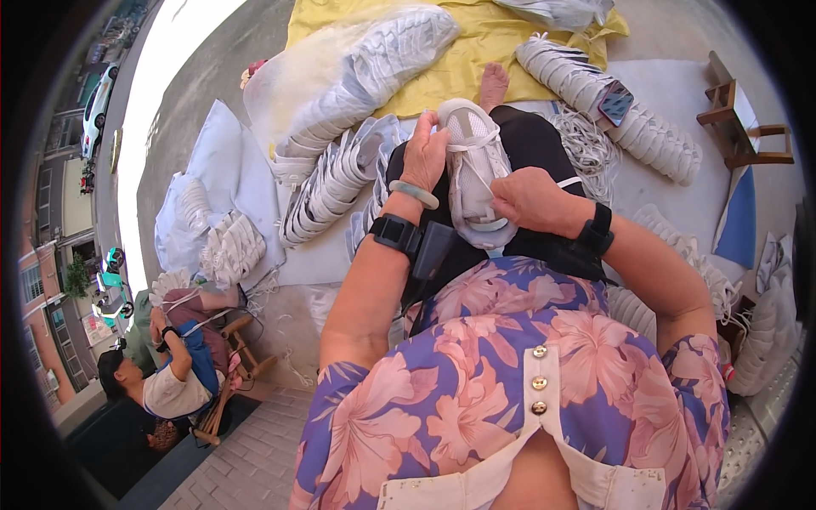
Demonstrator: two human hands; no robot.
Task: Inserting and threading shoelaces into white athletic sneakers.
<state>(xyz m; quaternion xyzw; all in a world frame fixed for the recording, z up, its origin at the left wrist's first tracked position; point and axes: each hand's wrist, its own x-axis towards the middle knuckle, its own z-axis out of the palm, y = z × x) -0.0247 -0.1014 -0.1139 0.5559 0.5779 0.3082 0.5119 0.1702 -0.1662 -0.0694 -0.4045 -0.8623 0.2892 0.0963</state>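
Shoe [476,170], a white mesh upper, lies on the person's lap between both hands, toe end pointing away from the body. Left hand [425,153] grips its left edge near the toe, fingers curled over the rim and thumb on the mesh. Right hand [531,200] closes on the right side near the heel, knuckles up, pinching a white lace [472,146] that runs across the upper. Beyond the left hand, rows of stacked white uppers [331,183] lie on a sheet. Past the right hand, another row [595,93] carries a phone [615,102]. Far left below, another person [174,374] sits on a stool.
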